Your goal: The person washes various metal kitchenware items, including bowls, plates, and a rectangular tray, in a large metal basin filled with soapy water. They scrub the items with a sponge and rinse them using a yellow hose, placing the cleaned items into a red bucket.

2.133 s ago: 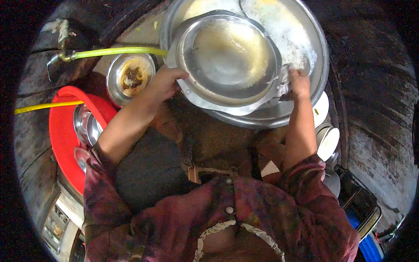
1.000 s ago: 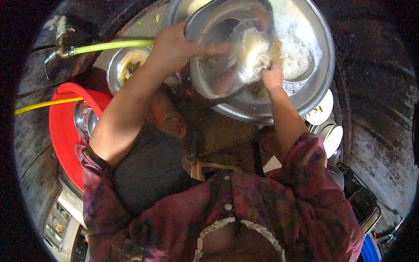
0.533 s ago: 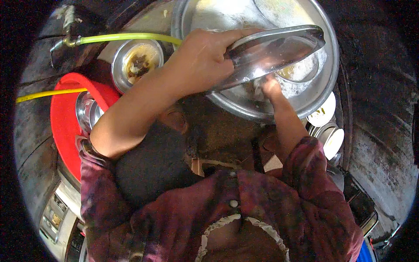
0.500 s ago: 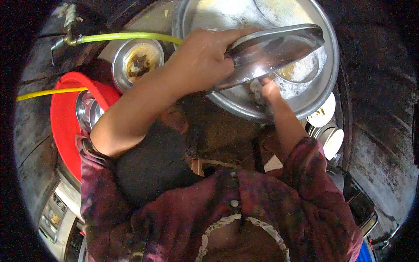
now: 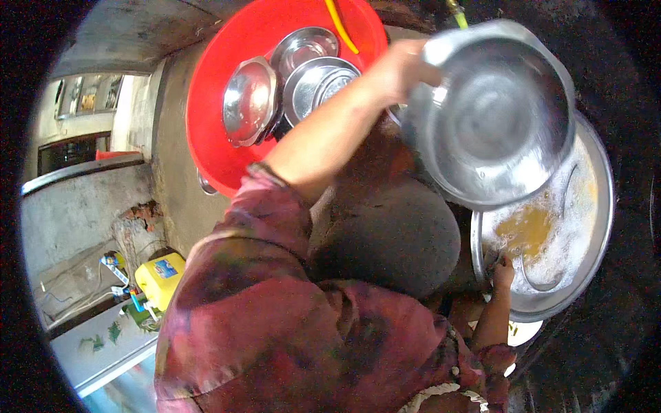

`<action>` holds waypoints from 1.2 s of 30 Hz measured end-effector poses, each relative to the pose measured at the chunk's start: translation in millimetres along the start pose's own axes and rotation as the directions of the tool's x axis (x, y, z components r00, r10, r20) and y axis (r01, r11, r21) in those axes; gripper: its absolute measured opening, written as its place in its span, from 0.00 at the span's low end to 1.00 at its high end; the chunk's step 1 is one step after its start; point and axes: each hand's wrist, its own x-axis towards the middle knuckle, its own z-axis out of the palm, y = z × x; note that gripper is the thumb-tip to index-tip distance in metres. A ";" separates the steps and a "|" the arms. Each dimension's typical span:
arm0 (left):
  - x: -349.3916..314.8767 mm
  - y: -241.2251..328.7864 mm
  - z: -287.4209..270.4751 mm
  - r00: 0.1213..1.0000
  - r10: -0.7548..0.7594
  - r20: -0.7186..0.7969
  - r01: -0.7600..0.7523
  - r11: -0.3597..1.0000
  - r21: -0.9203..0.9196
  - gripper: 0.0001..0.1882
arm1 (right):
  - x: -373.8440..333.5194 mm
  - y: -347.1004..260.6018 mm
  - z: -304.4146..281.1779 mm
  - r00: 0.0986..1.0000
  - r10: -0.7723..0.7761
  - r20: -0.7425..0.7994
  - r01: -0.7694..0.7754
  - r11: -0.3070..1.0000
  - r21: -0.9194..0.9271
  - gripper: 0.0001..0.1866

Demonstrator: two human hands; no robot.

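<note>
My left hand (image 5: 407,72) grips the rim of a wide, shiny metal bowl (image 5: 489,127), raised and tilted so that its round inside faces up. The bowl hangs between the red tub (image 5: 206,148) and a large metal basin (image 5: 603,234) of foamy, yellowish water, covering part of the basin. My right hand (image 5: 504,275) is low at the basin's near left side, its fingers closed around something small and greyish that I cannot make out. Inside the red tub lie several metal dishes, among them a shallow bowl (image 5: 248,103) and a round pan (image 5: 301,93).
A yellow hose (image 5: 341,27) runs into the red tub. Below the basin, part of a white plate (image 5: 527,333) shows. A yellow jug (image 5: 157,282) stands at the far left near a low wall (image 5: 82,206). My dark-clothed knee (image 5: 392,241) is between tub and basin.
The view has swung left, bringing more of the red tub into sight. My left hand has carried the bowl from over the basin toward the tub and turned its inside up.
</note>
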 end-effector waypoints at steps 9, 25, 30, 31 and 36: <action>-163.6 5.5 -224.4 0.665 0.014 -0.747 -0.345 0.892 -0.291 0.22 | -24.7 -2.8 -4.6 0.900 -0.435 0.015 0.415 0.847 -0.333 0.12; -270.9 -239.6 -441.9 0.419 -0.502 -0.756 -0.031 0.825 -0.565 0.14 | -45.3 -55.2 -5.4 0.975 0.211 -0.064 -0.211 0.977 0.012 0.15; -207.1 -207.0 -370.6 0.472 -0.634 -0.612 0.120 0.734 -0.669 0.12 | -14.3 8.8 -7.1 0.892 0.440 0.102 -0.395 0.651 0.648 0.11; -191.4 -195.2 -354.2 0.494 -0.640 -0.588 0.157 0.731 -0.664 0.11 | -12.1 11.0 -10.1 0.858 0.491 0.150 -0.397 0.449 0.800 0.10; -96.9 -91.5 -216.2 0.781 -0.534 -0.323 0.486 0.845 -0.221 0.12 | 10.8 44.9 -36.7 0.764 0.562 0.316 -0.303 -0.120 0.945 0.15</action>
